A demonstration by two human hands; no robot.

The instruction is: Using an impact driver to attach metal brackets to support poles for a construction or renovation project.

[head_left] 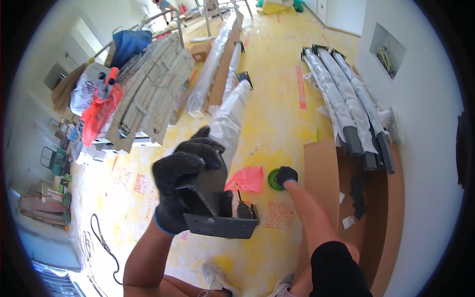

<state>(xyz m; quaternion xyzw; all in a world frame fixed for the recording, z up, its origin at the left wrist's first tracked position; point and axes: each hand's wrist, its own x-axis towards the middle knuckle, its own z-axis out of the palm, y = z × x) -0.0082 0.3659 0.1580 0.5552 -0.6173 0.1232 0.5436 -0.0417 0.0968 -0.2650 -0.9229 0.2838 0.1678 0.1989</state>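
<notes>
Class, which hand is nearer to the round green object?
Right. The right hand is at the right side of the green object; the left hand is well to its left, gripping a dark post.

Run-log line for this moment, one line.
left hand: holding dark plated post | right hand: at green round item, grip unclear | open carton: to the right

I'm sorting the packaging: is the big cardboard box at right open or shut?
Open. The cardboard box shows its inside from above, with a dark jagged piece lying in it.
</notes>
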